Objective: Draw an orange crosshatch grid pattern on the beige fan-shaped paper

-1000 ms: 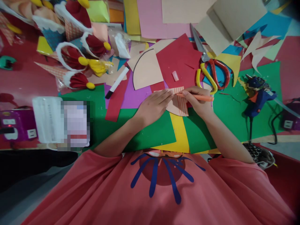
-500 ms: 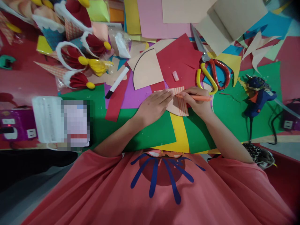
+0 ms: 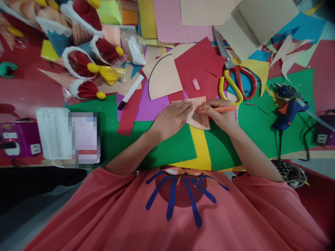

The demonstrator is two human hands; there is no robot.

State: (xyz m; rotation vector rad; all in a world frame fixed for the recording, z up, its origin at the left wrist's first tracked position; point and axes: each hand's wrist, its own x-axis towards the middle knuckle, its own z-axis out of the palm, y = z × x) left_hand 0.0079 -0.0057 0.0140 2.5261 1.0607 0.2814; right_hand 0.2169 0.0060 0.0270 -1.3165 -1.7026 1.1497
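Under my left hand (image 3: 174, 116) lies a small fan-shaped piece of beige paper (image 3: 200, 120) with orange stripes across its right part. That hand rests flat on the paper, fingers stretched out. Held in my right hand (image 3: 222, 113) is an orange marker (image 3: 226, 108), its tip touching the paper among the stripes. A small pinkish cap (image 3: 196, 84) lies just above, on a red sheet (image 3: 200, 64). To the upper left sits a larger beige quarter circle (image 3: 166, 78) with a black curved edge.
Scissors (image 3: 230, 64) with red and yellow handles lie beyond my right hand. A blue glue gun (image 3: 285, 111) stands at the right. Several paper cones (image 3: 86, 89) crowd the upper left, near a black-and-white marker (image 3: 131, 91). A pixelated phone (image 3: 85, 139) lies left.
The orange marker and my right hand have shifted slightly, with the tip a little lower on the striped paper. My left hand stays in place.
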